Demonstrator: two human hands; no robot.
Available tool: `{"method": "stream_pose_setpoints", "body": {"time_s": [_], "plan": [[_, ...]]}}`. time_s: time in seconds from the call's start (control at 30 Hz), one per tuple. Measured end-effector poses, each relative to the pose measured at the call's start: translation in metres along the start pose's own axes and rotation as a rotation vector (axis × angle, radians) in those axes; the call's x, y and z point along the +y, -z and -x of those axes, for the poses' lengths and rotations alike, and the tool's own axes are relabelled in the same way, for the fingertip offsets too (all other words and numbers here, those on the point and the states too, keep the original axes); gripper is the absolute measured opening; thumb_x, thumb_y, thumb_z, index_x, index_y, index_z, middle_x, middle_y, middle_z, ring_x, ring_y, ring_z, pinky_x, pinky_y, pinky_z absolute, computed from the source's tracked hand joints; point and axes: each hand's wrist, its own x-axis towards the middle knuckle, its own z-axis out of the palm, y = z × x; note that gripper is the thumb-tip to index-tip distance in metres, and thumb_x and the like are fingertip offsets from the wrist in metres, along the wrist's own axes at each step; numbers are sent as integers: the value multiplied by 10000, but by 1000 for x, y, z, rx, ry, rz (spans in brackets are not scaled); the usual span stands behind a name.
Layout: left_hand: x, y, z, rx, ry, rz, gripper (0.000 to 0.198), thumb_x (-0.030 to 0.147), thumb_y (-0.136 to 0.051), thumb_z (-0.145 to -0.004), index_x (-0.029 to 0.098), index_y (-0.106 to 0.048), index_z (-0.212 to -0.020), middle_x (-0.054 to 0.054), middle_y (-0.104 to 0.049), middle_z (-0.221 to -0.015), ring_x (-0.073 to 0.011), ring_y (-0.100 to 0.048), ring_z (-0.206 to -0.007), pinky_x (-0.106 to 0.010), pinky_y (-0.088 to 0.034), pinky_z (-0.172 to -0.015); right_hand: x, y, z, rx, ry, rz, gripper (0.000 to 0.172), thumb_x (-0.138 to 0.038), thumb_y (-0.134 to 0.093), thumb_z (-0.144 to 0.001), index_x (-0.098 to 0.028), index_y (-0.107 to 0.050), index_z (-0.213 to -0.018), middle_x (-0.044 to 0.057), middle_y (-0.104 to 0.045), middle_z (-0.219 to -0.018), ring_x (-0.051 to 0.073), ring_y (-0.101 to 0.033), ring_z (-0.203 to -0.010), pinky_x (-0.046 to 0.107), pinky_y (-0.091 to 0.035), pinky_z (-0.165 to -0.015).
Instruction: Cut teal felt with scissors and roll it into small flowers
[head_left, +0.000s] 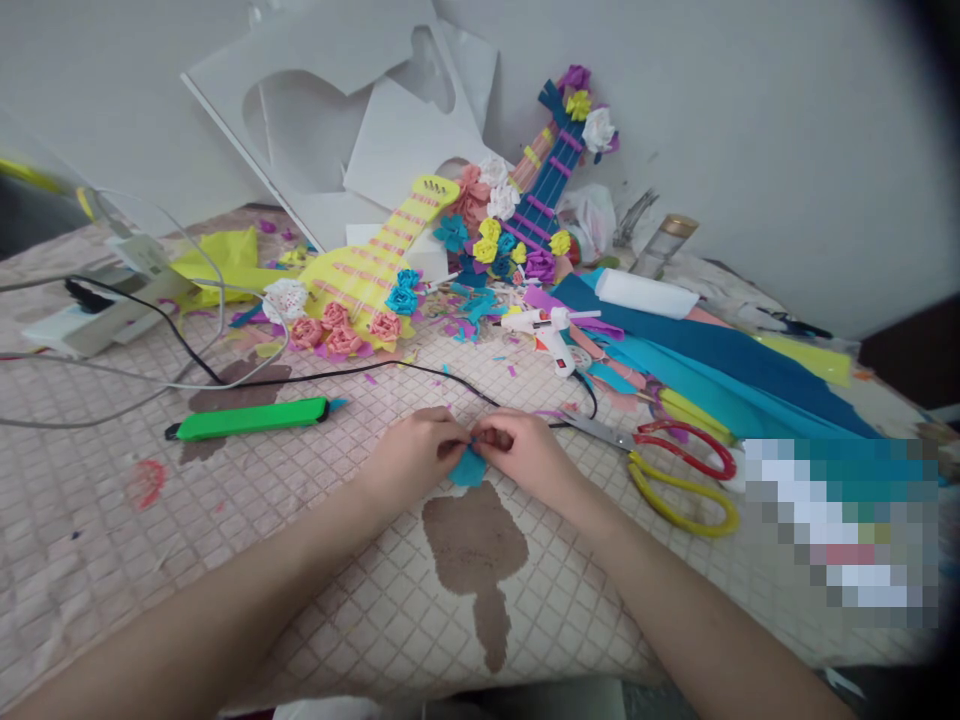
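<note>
- So, using the glue gun (556, 350) as my landmark: the bit being worked is a small blue paper piece (469, 468), on the near side of the gun and a little to its left, above the quilted cloth (360, 645).
- Progress, as far as I can judge: that piece looks early on. It's bunched at the top where it's pinched, but the bottom is just a loose, flattish flap. No petals or rosette shape that I can make out.
- What's clearly done: the yellow guitar shape (352, 285), left of the glue gun and a bit behind, has pink roses (338, 338) plus white and blue flowers around its lower end. The blue guitar shape (547, 195), behind the gun, has flowers at both ends.
- Left hand (416, 450), near side and left of the gun: thumb and fingertips closed in a narrow pinch on the paper's top edge.
- Right hand (525, 455), near side of the gun and slightly left: same tight pinch, almost meeting the other hand. Fingers hide the fold itself, so can't tell how it's twisted.
- Neither hand's on the scissors (624, 439), which lie open-handled to the near right of the gun.
</note>
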Motion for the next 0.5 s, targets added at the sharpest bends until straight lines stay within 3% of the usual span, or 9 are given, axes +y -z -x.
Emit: {"method": "stream_pose_setpoints", "body": {"time_s": [0.23,0.5], "plan": [[1,-1,-1,42,26,-26,164,99,-515,-752,174,-641,-825,-24,-611,-747,-137,-552,-694,-230,-434,-622,-1,1,-1,6,-2,2,130,-62,-614,-687,-182,-642,-727,-26,-539,-652,93,-474,-576,213,-376,-553],[-3,-1,-2,53,81,-59,90,114,-524,-721,158,-577,-662,2,-545,-622,-120,-496,-600,-233,-374,-563,-1,1,0,3,-5,-1,109,-76,-615,-689,-182,-636,-702,-25,-542,-639,97,-476,-580,218,-376,-556]]}}
